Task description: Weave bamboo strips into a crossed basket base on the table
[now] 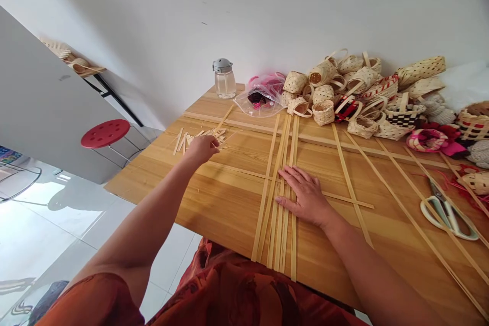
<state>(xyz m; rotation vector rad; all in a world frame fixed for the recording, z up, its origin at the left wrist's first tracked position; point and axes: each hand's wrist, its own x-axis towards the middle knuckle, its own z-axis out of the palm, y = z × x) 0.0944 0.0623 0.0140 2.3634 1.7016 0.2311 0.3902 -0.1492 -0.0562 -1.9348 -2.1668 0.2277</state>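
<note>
My left hand is closed, thumb and fingers pinched together over a small pile of short bamboo scraps; what lies between the fingertips is too small to make out. Flat on a bundle of long bamboo strips, my right hand has its fingers stretched out. These strips run from the table's near edge toward the back. A thin cross strip passes across the bundle, from near my left hand to the right of my right hand. Part of the bundle is hidden by my right hand.
More long strips lie spaced out on the wooden table to the right, near scissors. Several small woven baskets are heaped along the wall beside a plastic bag and a bottle. A red stool stands left.
</note>
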